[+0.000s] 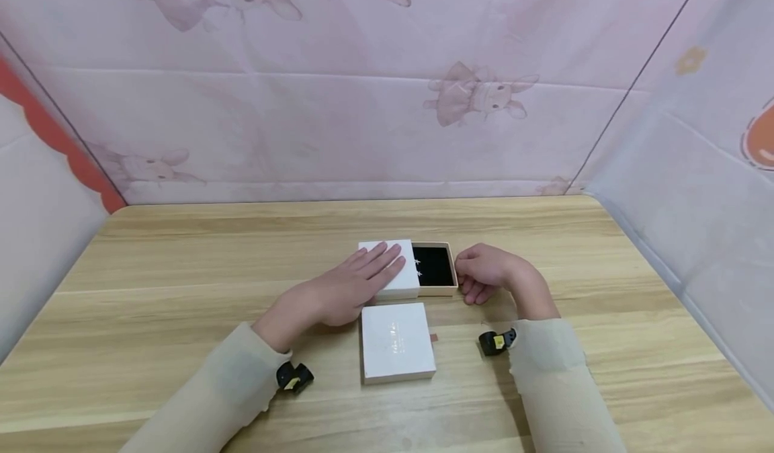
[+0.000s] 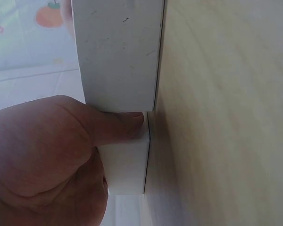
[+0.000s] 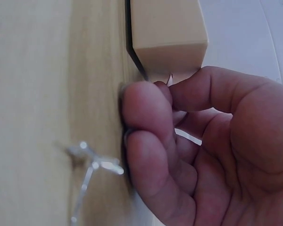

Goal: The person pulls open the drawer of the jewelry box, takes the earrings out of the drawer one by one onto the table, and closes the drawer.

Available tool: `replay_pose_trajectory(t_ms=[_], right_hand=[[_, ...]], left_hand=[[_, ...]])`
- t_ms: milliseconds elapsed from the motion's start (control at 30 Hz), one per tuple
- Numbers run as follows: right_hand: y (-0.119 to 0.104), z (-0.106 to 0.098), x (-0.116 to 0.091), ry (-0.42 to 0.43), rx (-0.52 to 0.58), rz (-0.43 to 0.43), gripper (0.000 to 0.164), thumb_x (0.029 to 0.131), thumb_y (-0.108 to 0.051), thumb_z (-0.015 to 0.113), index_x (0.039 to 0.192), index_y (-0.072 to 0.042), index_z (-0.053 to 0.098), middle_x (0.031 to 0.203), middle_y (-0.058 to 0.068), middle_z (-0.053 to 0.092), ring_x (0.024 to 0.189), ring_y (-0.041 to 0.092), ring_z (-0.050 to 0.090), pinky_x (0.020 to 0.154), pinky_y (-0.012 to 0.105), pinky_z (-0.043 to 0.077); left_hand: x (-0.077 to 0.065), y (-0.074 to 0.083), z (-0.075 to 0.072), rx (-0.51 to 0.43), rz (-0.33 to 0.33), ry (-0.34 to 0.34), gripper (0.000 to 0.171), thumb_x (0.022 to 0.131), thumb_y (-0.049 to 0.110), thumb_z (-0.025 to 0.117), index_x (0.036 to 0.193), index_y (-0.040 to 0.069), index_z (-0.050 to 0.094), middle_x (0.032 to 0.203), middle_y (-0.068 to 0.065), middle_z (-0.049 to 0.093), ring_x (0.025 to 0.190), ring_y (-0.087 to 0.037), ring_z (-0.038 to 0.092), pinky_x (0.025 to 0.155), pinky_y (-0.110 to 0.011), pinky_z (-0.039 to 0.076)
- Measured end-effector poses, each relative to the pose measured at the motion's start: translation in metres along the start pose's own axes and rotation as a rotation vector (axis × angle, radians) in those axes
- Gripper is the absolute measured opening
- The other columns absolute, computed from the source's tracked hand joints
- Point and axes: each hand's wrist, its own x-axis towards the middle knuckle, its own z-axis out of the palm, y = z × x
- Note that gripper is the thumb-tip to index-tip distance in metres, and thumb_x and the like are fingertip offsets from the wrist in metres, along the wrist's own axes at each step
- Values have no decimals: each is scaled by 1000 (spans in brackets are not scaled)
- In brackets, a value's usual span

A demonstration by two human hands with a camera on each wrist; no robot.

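Observation:
A white sliding jewelry box stands at mid-table, its white sleeve (image 1: pixel 387 285) on the left and its drawer (image 1: pixel 455 279) pulled partway out to the right. Two small star-shaped pieces show on the black pad (image 1: pixel 437 265) inside. Across the sleeve's top my left hand (image 1: pixel 341 292) lies with straight fingers; its thumb (image 2: pixel 118 126) presses the near side, between the two boxes. At the drawer's right end my right hand (image 1: pixel 486 271) curls its fingers, thumb and forefinger pinching a small pull tab (image 3: pixel 170 79) that they mostly hide.
A second white box (image 1: pixel 398 345) with gold lettering lies closed just in front, a brown tab (image 1: pixel 434 337) poking out at its right. Near the right hand a thin silver chain (image 3: pixel 95 164) lies on the wooden table (image 1: pixel 181 258). A printed cloth (image 1: pixel 338 130) hangs behind.

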Motion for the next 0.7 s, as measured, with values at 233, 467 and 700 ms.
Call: replay_pose_trajectory(t_ms=[233, 467, 700], right_hand=[[0, 0, 0, 3, -6, -3, 24, 94, -12, 41, 82, -1, 59, 72, 9, 63, 62, 18, 67, 61, 34, 61], [-3, -2, -5, -7, -52, -11, 24, 97, -10, 42, 89, -1, 62, 77, 11, 63, 64, 18, 68, 64, 34, 61], [-20, -8, -22, 204, -261, -40, 22, 101, -16, 51, 100, 0, 66, 69, 8, 64, 59, 16, 61, 62, 32, 55]], left_hand=[[-1, 0, -2, 18, 6, 0, 62, 104, 3, 31, 161, 8, 9, 168, -13, 2, 154, -33, 0, 124, -51, 6], [1, -1, 0, 15, 7, 3, 62, 104, 3, 31, 161, 8, 9, 168, -13, 2, 155, -33, 0, 125, -51, 5], [1, -1, 0, 19, 0, -9, 63, 104, 4, 32, 161, 9, 7, 168, -12, 0, 155, -32, -2, 125, -50, 4]])
